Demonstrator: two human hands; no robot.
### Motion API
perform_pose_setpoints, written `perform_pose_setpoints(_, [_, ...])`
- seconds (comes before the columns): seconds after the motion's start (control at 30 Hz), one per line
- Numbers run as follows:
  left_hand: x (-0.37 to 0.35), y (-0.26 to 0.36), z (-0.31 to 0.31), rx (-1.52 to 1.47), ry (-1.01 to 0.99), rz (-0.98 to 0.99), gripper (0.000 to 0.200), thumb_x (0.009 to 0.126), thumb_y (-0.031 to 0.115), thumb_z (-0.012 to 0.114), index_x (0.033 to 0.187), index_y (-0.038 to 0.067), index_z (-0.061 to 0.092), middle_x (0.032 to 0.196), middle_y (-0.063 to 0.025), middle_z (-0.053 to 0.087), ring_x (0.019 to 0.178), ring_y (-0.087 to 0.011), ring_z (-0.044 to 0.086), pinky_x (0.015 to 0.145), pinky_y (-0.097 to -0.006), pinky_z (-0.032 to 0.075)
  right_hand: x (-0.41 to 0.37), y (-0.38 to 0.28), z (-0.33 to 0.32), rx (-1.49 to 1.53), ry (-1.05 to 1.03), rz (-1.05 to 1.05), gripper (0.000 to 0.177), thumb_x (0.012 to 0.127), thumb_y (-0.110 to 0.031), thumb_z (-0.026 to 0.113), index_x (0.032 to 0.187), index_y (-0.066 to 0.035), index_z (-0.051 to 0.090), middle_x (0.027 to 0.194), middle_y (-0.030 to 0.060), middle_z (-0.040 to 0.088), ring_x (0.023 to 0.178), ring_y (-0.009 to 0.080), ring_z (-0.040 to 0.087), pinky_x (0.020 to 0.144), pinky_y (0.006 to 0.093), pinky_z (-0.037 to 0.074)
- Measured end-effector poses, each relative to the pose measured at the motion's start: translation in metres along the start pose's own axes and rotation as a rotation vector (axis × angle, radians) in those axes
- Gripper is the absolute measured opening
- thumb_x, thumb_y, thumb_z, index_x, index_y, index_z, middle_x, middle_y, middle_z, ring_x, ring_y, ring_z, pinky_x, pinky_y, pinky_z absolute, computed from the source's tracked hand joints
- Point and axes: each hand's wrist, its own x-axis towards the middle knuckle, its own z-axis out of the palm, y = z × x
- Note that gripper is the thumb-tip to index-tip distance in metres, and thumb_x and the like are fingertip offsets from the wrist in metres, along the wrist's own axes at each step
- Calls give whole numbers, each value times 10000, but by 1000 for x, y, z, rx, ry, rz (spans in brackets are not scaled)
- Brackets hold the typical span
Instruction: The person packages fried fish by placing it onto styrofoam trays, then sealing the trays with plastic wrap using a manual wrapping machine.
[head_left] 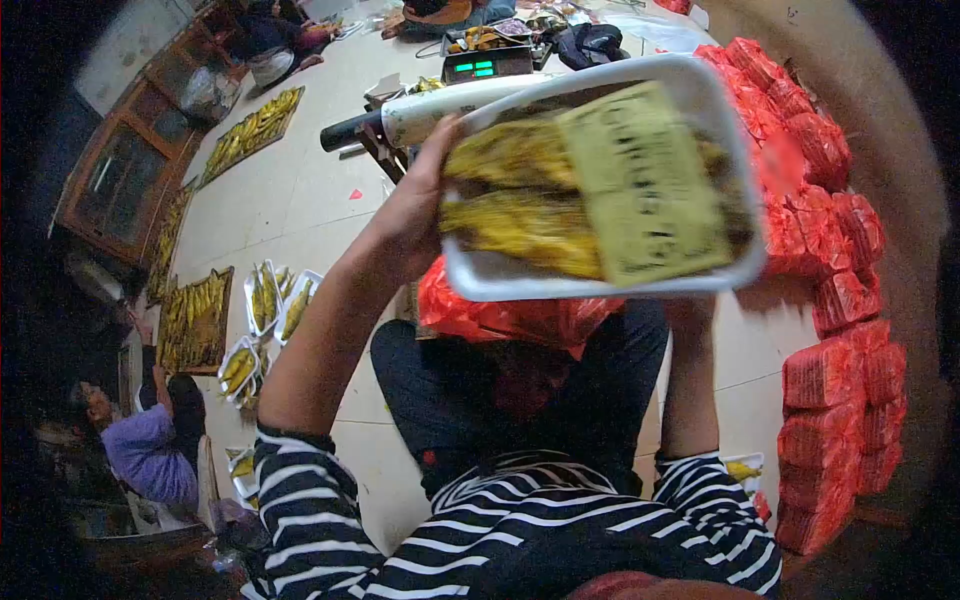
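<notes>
A white foam tray (525,290) of yellow-brown fish (520,225) is raised close to the camera, slightly tilted. Across its right half lies a yellow printed paper label (645,185). My left hand (425,190) is closed on the tray's left edge, with the thumb over the rim. My right hand (690,308) is at the lower right edge of the tray, its fingers hidden behind it. Below the tray, between my legs, a red plastic bag (500,318) shows in part; its contents are hidden.
Red plastic-wrapped packs (820,400) are stacked along the right wall. At left stand foam trays of fish (262,295) and a larger rack of fish (195,320), near a person in purple (150,450). A digital scale (487,66) and other people are farther back.
</notes>
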Motion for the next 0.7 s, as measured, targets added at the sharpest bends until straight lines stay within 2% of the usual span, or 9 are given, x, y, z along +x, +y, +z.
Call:
perform_pose_setpoints(0.03, [-3,-2,-18,-4,39,-9,565,882,502,335,1233,65,404,1177,-127,510,1010,-225,555,877,-375,455,5,-1,42,288,-25,82,450,903,-295,405,1238,3,370,1193,120,468,1091,235,472,931,372,391])
perform_pose_setpoints(0.17, [-17,-23,-65,78,245,-107,595,884,533,297,1240,68,404,1179,-120,509,1043,-197,524,911,-330,410,-4,55,73,374,161,599,417,920,-354,349,1149,-36,490,1097,93,542,973,182,544,847,327,437])
perform_pose_setpoints(0.33, [4,-43,-115,290,208,-119,610,883,507,353,1294,56,336,1243,-144,452,1090,-218,486,950,-337,357,3,60,47,-650,49,94,327,860,-215,509,1109,-2,505,1049,99,562,914,199,549,839,325,427])
perform_pose_setpoints(0.37, [7,-31,-105,773,327,104,636,866,425,463,1331,41,259,1289,-166,395,1137,-245,440,945,-331,355,14,28,49,-791,152,-43,383,797,-185,589,1104,22,493,1062,139,547,898,239,551,834,351,426])
perform_pose_setpoints(0.43, [9,-5,-75,1170,336,696,712,827,369,549,1350,35,200,1321,-196,338,1196,-264,365,965,-317,332,31,21,21,-1361,152,-398,468,781,-298,587,1127,-6,468,1061,180,506,896,289,537,781,373,444])
perform_pose_setpoints(0.47, [11,3,-51,1138,276,800,758,798,409,565,1355,46,200,1333,-202,319,1225,-280,325,987,-365,297,30,24,13,-1486,86,-266,453,763,-325,609,1068,-3,519,951,176,552,795,315,558,722,370,464])
perform_pose_setpoints(0.5, [13,4,-26,1101,218,895,804,770,450,581,1360,58,199,1345,-208,300,1253,-295,285,1009,-412,263,32,23,6,-1567,-231,345,396,786,-326,595,977,20,574,834,146,599,743,261,588,708,339,468])
perform_pose_setpoints(0.57, [19,-2,5,1847,-57,771,830,725,587,540,1369,165,229,1386,-166,248,1281,-331,230,1007,-560,159,35,19,3,-1038,-370,608,350,845,-312,542,904,28,605,769,102,628,731,193,610,681,298,476])
perform_pose_setpoints(0.7, [35,-31,17,1890,-232,724,771,679,705,458,1332,326,301,1418,-86,213,1291,-355,192,955,-659,121,36,29,4,-64,-79,455,310,903,-274,457,970,-2,588,885,83,628,807,147,607,684,276,486])
